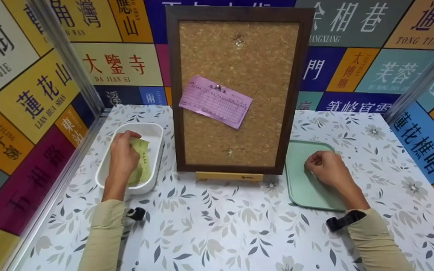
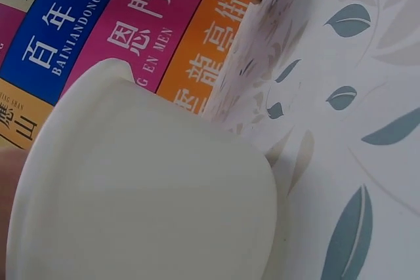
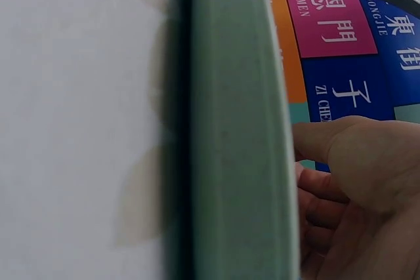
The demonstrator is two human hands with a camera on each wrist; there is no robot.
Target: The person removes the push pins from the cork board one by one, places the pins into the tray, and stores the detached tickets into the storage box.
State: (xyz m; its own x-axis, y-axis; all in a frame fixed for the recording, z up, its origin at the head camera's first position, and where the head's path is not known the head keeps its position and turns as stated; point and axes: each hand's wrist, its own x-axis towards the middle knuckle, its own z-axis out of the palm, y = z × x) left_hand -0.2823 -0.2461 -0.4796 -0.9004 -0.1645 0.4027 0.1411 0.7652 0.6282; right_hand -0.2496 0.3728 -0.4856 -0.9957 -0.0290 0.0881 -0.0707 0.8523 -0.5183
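My left hand reaches into a white plastic tub at the left and pinches a yellow-green printed slip near its upper end. In the left wrist view the tub's outer wall hides the fingers. My right hand is over a light green tray, thumb and fingers bent together; I cannot tell whether something small is between them. The right wrist view shows this hand behind the tray's edge. Between the hands, a pink slip hangs tilted on a cork board.
The brown-framed board stands upright on a small yellow wooden stand. A pin is at the pink slip's top, and clear pins sit higher and lower on the cork. Sign-patterned panels surround the leaf-print table.
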